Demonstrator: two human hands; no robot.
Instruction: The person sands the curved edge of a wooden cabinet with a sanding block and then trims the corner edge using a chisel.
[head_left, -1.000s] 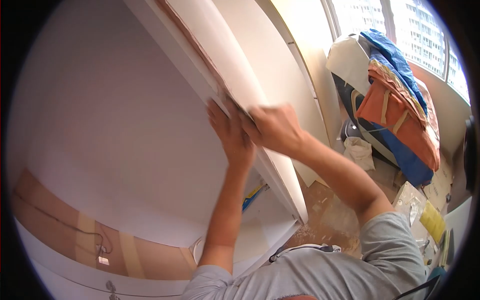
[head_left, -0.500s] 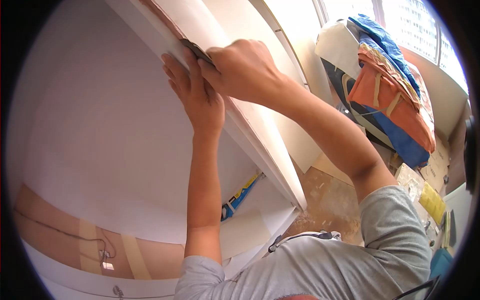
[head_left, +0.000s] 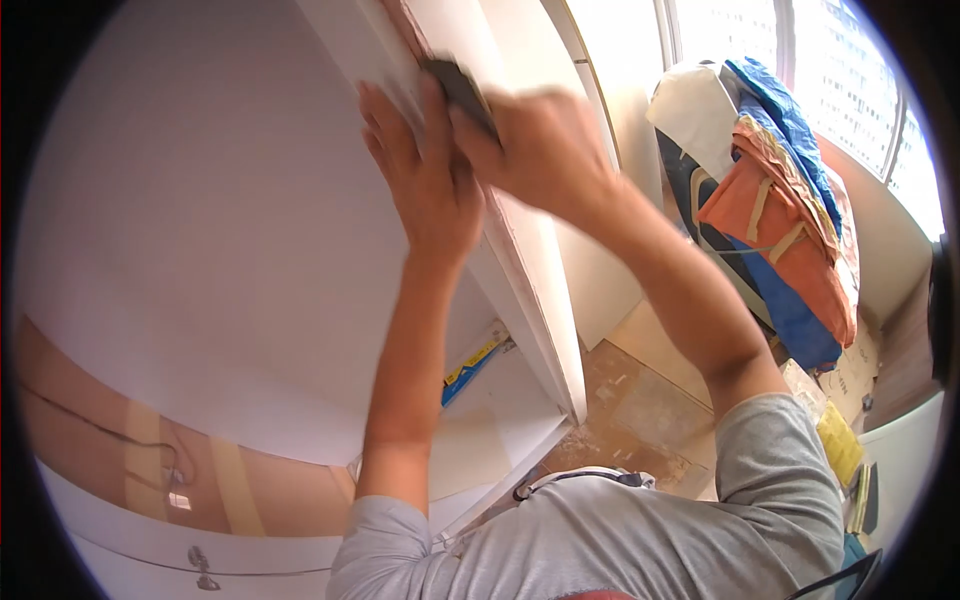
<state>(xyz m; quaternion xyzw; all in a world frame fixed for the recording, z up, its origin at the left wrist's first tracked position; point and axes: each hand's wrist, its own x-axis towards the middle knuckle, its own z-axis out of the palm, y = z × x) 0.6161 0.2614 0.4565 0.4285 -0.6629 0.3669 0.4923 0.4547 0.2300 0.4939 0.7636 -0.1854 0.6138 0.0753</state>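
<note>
Tool [head_left: 463, 93], dark and flat, looks light and stiff, best held where right hand [head_left: 548, 145] grips it; left hand [head_left: 430, 195] spreads.

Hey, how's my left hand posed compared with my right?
Your left hand has its fingers extended, while your right hand curls, gripping a dark tool. The left hand sits further left in view than the right hand. Both are bare.
</note>
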